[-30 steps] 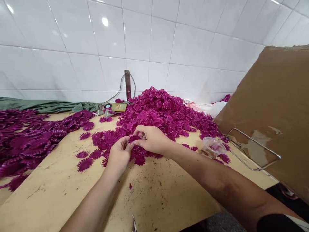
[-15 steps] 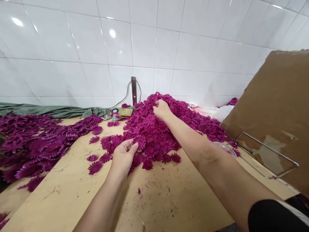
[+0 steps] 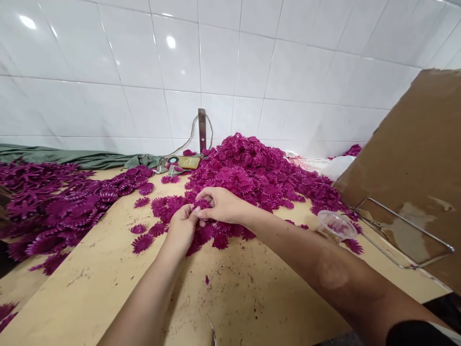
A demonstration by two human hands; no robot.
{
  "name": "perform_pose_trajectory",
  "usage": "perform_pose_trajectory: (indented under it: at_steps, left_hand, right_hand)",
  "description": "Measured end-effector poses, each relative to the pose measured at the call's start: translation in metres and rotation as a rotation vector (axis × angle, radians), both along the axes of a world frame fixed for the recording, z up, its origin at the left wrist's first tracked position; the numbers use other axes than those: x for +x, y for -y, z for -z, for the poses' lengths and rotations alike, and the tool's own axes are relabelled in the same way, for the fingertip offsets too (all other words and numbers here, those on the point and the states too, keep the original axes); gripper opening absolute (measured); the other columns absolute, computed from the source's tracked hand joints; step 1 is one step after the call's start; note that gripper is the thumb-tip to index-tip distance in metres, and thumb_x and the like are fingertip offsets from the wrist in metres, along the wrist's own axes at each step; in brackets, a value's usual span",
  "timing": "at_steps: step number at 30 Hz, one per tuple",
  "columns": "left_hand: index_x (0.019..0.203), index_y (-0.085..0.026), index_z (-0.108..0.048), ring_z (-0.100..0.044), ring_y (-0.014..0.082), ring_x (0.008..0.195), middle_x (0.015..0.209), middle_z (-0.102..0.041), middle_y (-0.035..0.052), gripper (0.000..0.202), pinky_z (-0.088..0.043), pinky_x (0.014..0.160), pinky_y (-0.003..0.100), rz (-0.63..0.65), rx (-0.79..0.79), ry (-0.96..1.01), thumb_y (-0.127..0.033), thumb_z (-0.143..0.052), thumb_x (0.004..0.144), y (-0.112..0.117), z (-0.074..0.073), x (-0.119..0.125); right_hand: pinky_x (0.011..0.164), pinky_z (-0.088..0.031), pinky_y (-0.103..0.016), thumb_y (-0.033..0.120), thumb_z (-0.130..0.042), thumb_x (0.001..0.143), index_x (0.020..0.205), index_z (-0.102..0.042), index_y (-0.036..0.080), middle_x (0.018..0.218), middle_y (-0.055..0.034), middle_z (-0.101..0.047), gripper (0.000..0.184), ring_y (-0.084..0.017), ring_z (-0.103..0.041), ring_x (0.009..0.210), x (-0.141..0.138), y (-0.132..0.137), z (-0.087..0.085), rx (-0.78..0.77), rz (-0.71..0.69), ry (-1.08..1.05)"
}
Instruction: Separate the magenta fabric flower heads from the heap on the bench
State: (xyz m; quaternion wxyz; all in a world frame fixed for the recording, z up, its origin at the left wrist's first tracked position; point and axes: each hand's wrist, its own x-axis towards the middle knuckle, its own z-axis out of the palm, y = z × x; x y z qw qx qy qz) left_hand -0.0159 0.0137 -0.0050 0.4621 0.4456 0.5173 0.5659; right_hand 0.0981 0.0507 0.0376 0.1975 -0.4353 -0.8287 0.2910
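Observation:
My left hand (image 3: 182, 224) pinches a magenta flower-shaped piece (image 3: 202, 203) with a jagged petal edge between thumb and fingers. My right hand (image 3: 222, 205) has met it there, fingers closed at the same piece. Whether a second piece sits between the right fingertips is hidden. Just behind both hands rises a large heap of the same flower pieces (image 3: 248, 168). Several loose ones, such as a flower piece (image 3: 142, 243), lie left of my left hand on the wooden table (image 3: 230, 293).
More flower pieces (image 3: 75, 206) are piled at the left. A yellow device (image 3: 190, 162) lies near the tiled wall. To the right are a clear plastic tub (image 3: 336, 226), a wire frame (image 3: 406, 226) and a leaning cardboard sheet (image 3: 414, 158). A pointed metal tip (image 3: 213, 334) shows at the near edge.
My right hand has come down from the upper heap to my left hand and closed at its flower piece. The view has shifted slightly, and the clear tub shows more fully.

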Motion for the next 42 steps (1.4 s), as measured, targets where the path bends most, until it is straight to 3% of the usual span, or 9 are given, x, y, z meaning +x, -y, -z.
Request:
perform_pose_trajectory:
  at_steps: [10,15,22,26,28,31,35,37,42]
  left_hand:
    - [0.06,-0.018,-0.054,-0.051,0.0146,0.054,0.052,-0.056,-0.0013,0.04,-0.04,0.056,0.028,0.017,-0.017,0.054,-0.055,-0.067,0.05,-0.001,0.001,-0.007]
    - [0.063,-0.016,-0.056,-0.044,0.0106,0.054,0.056,-0.054,-0.0027,0.037,-0.035,0.055,0.024,-0.025,0.069,-0.1,-0.05,-0.066,0.053,-0.002,0.004,-0.001]
    - [0.057,-0.018,-0.049,-0.039,0.0088,0.048,0.049,-0.043,-0.0063,0.029,-0.032,0.051,0.023,-0.114,0.098,-0.131,-0.044,-0.062,0.057,-0.003,-0.001,0.003]
    - [0.054,-0.019,-0.045,-0.027,0.0063,0.043,0.045,-0.033,-0.0093,0.028,-0.026,0.045,0.022,-0.126,0.087,-0.142,-0.042,-0.061,0.057,0.002,-0.003,-0.001]
    - [0.055,-0.019,-0.047,-0.027,0.0062,0.043,0.046,-0.035,-0.009,0.029,-0.025,0.045,0.021,-0.135,0.079,-0.116,-0.043,-0.062,0.056,0.001,-0.002,-0.002]
    - [0.057,-0.018,-0.05,-0.031,0.0066,0.045,0.049,-0.044,-0.0069,0.031,-0.027,0.047,0.021,-0.129,0.065,-0.075,-0.046,-0.063,0.055,-0.004,0.001,-0.002]
    - [0.059,-0.017,-0.052,-0.043,0.0095,0.051,0.053,-0.052,-0.0042,0.037,-0.033,0.052,0.022,-0.093,0.062,-0.004,-0.05,-0.067,0.051,-0.008,0.005,-0.002]
    - [0.06,-0.017,-0.053,-0.046,0.011,0.055,0.054,-0.053,-0.0036,0.039,-0.036,0.056,0.024,-0.107,0.064,0.014,-0.051,-0.069,0.048,-0.007,0.005,-0.003]
    - [0.061,-0.016,-0.057,-0.048,0.0114,0.056,0.054,-0.055,-0.0032,0.04,-0.038,0.058,0.024,-0.12,0.039,-0.015,-0.052,-0.07,0.049,-0.003,0.002,-0.003]
  right_hand:
    - [0.075,-0.042,-0.028,0.024,-0.055,0.078,0.096,-0.064,0.017,0.091,-0.0071,-0.068,0.022,-0.019,-0.061,0.086,-0.007,-0.001,0.002,0.282,0.098,0.204]
    - [0.072,-0.043,-0.03,0.025,-0.035,0.088,0.09,-0.066,0.015,0.089,-0.0123,-0.069,0.032,-0.021,-0.063,0.083,-0.008,0.001,-0.002,0.365,0.236,0.382]
    - [0.073,-0.045,-0.031,0.019,-0.037,0.086,0.087,-0.066,0.017,0.083,-0.0093,-0.068,0.029,-0.02,-0.063,0.079,-0.007,-0.027,-0.009,0.433,0.293,0.208]
    - [0.082,-0.045,-0.035,0.013,-0.039,0.085,0.105,-0.06,0.012,0.103,-0.0142,-0.062,0.029,-0.021,-0.06,0.092,0.012,-0.065,-0.03,0.336,0.534,0.067]
    - [0.092,-0.04,-0.041,0.016,-0.052,0.078,0.124,-0.046,0.008,0.125,-0.0218,-0.047,0.046,-0.028,-0.05,0.111,0.022,-0.071,-0.04,0.301,0.594,0.087]
    - [0.099,-0.032,-0.045,0.024,-0.058,0.076,0.132,-0.037,0.01,0.137,-0.0206,-0.035,0.061,-0.032,-0.036,0.125,0.026,-0.053,-0.045,0.274,0.443,0.11]
    - [0.087,-0.044,-0.036,0.036,-0.053,0.079,0.105,-0.062,0.014,0.107,-0.0108,-0.063,0.035,-0.023,-0.058,0.1,0.013,-0.014,-0.031,0.155,0.06,0.073]
    - [0.081,-0.045,-0.033,0.034,-0.058,0.076,0.1,-0.064,0.013,0.098,-0.01,-0.066,0.032,-0.021,-0.06,0.093,0.006,-0.005,-0.021,0.154,0.024,0.079]
    - [0.082,-0.043,-0.028,0.021,-0.061,0.073,0.111,-0.057,0.011,0.109,-0.0108,-0.063,0.039,-0.019,-0.058,0.097,0.001,-0.008,-0.003,0.167,0.056,0.085]
